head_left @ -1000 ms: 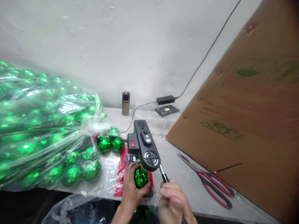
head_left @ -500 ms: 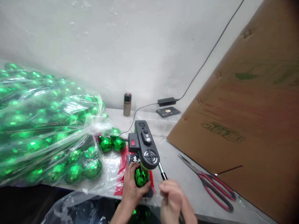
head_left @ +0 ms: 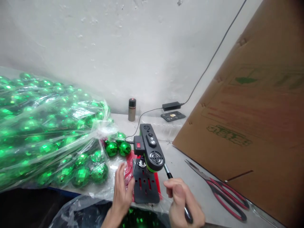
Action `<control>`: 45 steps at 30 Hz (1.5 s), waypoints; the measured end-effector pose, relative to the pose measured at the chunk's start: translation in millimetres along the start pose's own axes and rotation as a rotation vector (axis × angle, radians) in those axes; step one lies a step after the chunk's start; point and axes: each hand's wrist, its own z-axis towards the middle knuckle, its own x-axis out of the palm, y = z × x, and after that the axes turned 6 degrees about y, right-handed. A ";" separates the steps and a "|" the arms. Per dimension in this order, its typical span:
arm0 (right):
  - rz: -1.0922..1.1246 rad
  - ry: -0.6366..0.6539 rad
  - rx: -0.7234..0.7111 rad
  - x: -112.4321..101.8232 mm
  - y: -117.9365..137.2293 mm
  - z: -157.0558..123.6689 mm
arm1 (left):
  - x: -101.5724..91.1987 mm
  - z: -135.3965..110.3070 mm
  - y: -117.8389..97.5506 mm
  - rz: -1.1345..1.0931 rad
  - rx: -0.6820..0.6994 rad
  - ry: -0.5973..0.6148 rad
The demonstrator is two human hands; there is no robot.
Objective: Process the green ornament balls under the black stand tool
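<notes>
A small black bench drill press stands in front of me, with a red switch on its side. My right hand is closed around the black-ended lever that sticks out at its right. My left hand is just left of the slotted black base plate, fingers apart and holding nothing. No ball lies on the plate. Below the table edge, shiny green faceted balls show in a clear plastic bag. Under the drill press is a red plastic sheet.
A large clear bag of green balls fills the left side. Two loose green balls lie by the drill press. Scissors lie at right before a cardboard box. Behind are a spray can, a power adapter and a phone.
The green ball that my left hand held on the base plate is gone from there. My left hand has moved left and opened. My right hand stays on the lever.
</notes>
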 end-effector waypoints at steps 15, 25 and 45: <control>-0.068 0.081 0.039 -4.5 10.0 9.5 | -7.4 102.1 -8.6 -0.037 -0.415 -0.009; -0.072 0.085 0.131 -3.4 29.0 36.4 | 17.5 14.2 -24.3 -0.561 -0.546 -0.005; -0.042 0.101 0.085 -6.0 24.2 23.1 | 54.1 4.6 -20.9 -0.205 -0.225 0.128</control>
